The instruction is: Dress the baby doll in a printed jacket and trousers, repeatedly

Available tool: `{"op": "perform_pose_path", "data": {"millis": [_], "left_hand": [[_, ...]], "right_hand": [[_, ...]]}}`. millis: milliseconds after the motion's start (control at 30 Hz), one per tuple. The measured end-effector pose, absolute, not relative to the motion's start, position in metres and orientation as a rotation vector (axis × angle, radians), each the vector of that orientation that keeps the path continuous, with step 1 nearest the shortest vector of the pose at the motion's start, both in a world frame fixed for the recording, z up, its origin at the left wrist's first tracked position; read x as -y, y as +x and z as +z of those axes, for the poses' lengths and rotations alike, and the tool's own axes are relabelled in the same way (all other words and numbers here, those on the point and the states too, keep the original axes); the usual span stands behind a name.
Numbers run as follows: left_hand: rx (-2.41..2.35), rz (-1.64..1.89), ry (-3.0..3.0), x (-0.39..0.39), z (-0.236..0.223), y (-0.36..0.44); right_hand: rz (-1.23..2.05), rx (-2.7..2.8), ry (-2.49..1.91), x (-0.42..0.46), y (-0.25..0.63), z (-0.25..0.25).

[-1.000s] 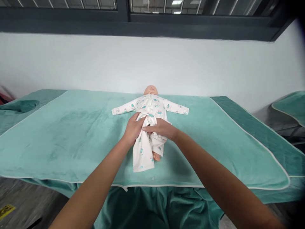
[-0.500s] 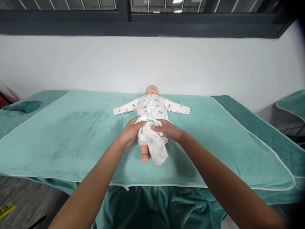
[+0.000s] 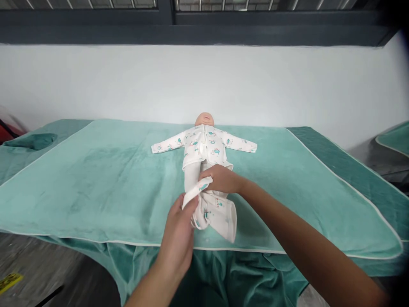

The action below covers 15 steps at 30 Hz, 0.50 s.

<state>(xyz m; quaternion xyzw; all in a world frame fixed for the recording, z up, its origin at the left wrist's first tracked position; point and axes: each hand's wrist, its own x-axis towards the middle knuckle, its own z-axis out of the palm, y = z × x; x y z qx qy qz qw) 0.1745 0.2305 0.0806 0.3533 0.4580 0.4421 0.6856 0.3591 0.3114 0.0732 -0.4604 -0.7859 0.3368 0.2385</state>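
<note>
A baby doll lies on its back, arms spread, in a white printed jacket. White cloth covers its upper legs below the jacket hem. Over the lower legs are white printed baby pants, bunched, with one leg hanging toward me. My left hand is closed on the near side of the waistband, by the doll's feet. My right hand grips the waistband's other end, higher up by the doll's thigh. Between both hands the band is stretched slantwise. The doll's feet are hidden behind the cloth and my left hand.
A light green blanket with white piping covers the table, over a darker green cloth. Behind stands a white wall below a dark window frame. A green cloth bundle lies at the far left.
My left hand has drawn its side of the pants down toward me, past the doll's foot. My right hand has shifted slightly down. The white cloth on the thighs now shows; the bare foot is hidden.
</note>
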Motion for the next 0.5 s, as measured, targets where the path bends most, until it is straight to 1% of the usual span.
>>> {"op": "perform_pose_path", "data": {"millis": [167,333,400,500], "left_hand": [[-1.186,1.079,0.732,-0.189,0.053,0.177],[-1.383,1.204,0.763,-0.188,0.011,0.161],[-1.404,1.164,0.868,-0.199,0.005,0.15],[-1.396,1.025,1.064,-0.22,0.011,0.137]], "right_hand": [[0.615,2.436,-1.291,-0.309,0.354,0.07],[0.433,2.553,-1.402,-0.298,0.345,0.067],[0.374,2.571,-1.476,-0.294,0.342,0.066],[0.336,2.544,-1.567,-0.291,0.338,0.066]]}}
